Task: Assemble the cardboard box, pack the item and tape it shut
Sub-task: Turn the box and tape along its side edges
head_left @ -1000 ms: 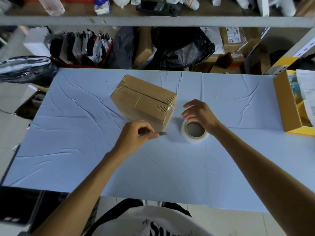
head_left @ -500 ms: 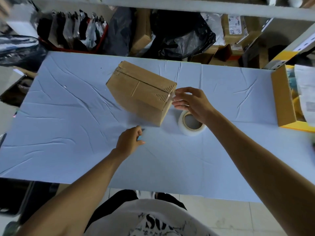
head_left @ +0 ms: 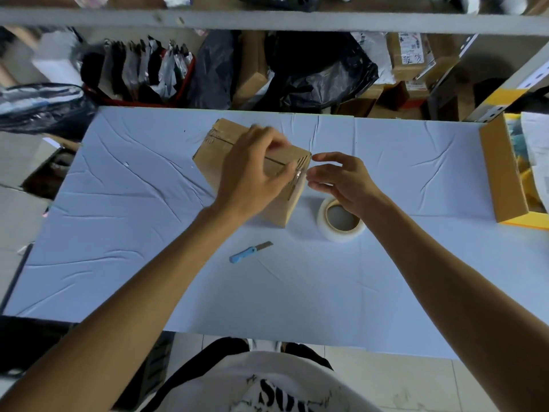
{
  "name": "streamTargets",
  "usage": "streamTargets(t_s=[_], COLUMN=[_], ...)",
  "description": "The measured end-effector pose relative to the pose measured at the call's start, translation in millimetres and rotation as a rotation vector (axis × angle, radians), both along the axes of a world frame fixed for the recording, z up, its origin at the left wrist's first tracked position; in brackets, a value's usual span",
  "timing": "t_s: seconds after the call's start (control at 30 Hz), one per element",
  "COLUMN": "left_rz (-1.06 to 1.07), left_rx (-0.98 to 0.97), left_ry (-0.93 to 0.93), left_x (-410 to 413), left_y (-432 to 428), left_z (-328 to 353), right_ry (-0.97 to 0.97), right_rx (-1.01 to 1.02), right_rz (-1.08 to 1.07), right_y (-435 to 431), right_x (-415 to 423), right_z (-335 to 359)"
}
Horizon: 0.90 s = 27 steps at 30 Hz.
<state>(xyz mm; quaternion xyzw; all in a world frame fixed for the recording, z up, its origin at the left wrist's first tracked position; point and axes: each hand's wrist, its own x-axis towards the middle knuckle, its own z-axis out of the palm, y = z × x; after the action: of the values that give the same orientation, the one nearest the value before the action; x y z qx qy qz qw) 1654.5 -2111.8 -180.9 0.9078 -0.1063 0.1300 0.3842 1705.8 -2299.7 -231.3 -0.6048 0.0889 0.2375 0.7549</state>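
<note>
Head camera looks down on a table [head_left: 148, 233] covered in pale blue creased cloth, its far edge running under a shelf [head_left: 267, 20] with black bags [head_left: 320, 72] and parcels stacked behind. The cardboard box [head_left: 214, 162] sits closed at the far middle of the table, turned at an angle so one corner points toward the person. Wide bare cloth lies to its left, and more stretches from the blue knife [head_left: 249, 252] to the near edge. The knife lies flat just in front of the box, apart from it, blade out. A roll of clear tape [head_left: 338, 234] lies flat just beside the box's right near corner. Open cloth separates it from a yellow-sided carton [head_left: 502, 173] at the table's right edge.

The left hand [head_left: 252, 173] reaches across and lies over the box's top, fingers bent down on it and blurred, thumb toward the right-hand corner, gripping the box. The right hand [head_left: 341, 179] hangs above the tape roll, its fingers loosely straight and holding nothing, the tips at the shiny strip of tape [head_left: 298, 175] on the box's right end; whether they touch it is unclear.
</note>
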Motion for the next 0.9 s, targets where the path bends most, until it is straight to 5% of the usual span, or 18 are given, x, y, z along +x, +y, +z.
streamTargets(t_s=[0.2, 0.6, 0.8, 0.9], left_rz=[-0.032, 0.060, 0.125, 0.150], left_rx=[0.336, 0.451, 0.497, 0.490], left_ry=[0.473, 0.315, 0.290, 0.289], left_x=[48.3, 46.0, 46.3, 46.9], left_y=[-11.9, -21.8, -31.6, -35.7], left_z=[-43.3, -54.5, -56.2, -57.5], right_ry=[0.004, -0.059, 0.101, 0.071], right_rx=[-0.038, -0.161, -0.726, -0.480], right_rz=[-0.062, -0.286, -0.155, -0.152], right_y=[0.6, 28.0, 20.9, 14.5], right_x=[-1.7, -15.2, 3.6, 6.9], right_z=[-6.0, -27.7, -37.6, -42.8])
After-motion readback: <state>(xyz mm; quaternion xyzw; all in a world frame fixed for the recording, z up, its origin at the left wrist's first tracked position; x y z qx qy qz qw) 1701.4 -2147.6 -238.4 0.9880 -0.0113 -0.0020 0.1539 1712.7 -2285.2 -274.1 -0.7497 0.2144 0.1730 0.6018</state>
